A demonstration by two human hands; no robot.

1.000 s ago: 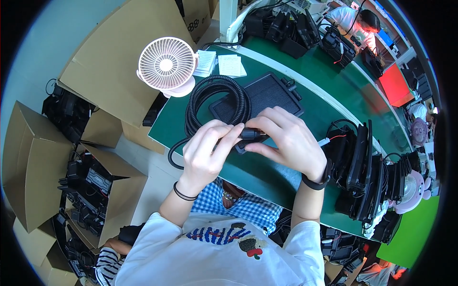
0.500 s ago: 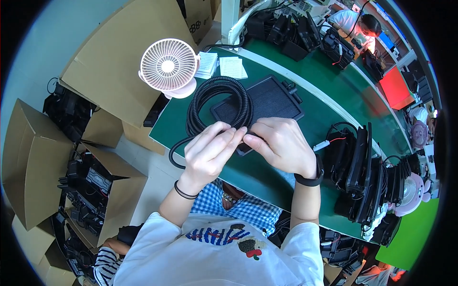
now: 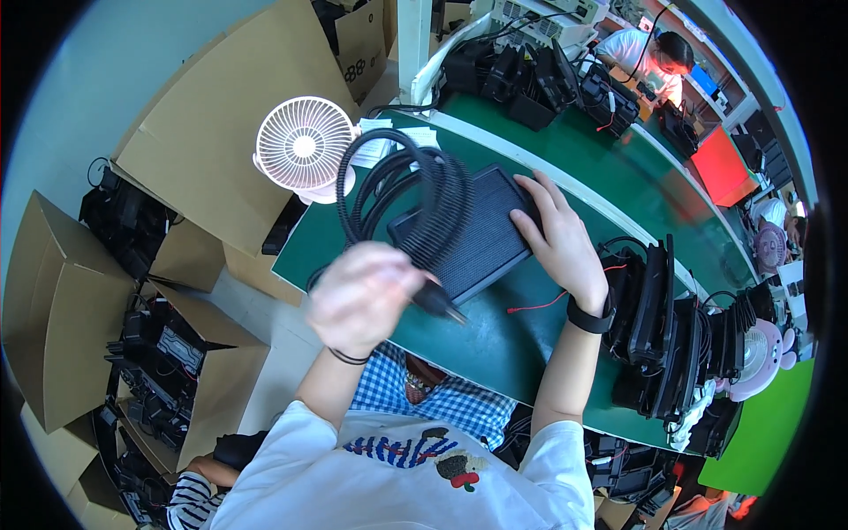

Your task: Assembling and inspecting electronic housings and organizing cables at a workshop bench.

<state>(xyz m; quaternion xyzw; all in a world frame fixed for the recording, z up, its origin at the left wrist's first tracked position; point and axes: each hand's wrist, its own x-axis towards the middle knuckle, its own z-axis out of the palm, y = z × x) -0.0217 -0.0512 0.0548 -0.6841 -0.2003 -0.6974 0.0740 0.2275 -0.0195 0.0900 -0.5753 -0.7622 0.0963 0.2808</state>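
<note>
My left hand [image 3: 364,296], smeared by motion, holds a coil of black ribbed cable [image 3: 360,199] above the near left of the green bench. A black plug with a metal tip [image 3: 435,300] sticks out beside its fingers. Beneath the coil lies a flat black rectangular panel [image 3: 486,231] with a finely ridged face and a raised rim. At the panel's right end is my right hand [image 3: 565,243], thumb on the face and fingers over the edge, gripping it. The coil hides the panel's left part.
A white fan [image 3: 305,146] stands at the bench's left corner, near paper slips [image 3: 371,152]. Black devices with wires [image 3: 649,305] crowd the right side. Open cardboard boxes [image 3: 216,371] of black parts stand left. Across the bench, a person [image 3: 649,62] works.
Both hands were together at the coil's near edge. My right hand has moved right onto the panel. My left hand has shifted down and left with the cable, and the plug now shows.
</note>
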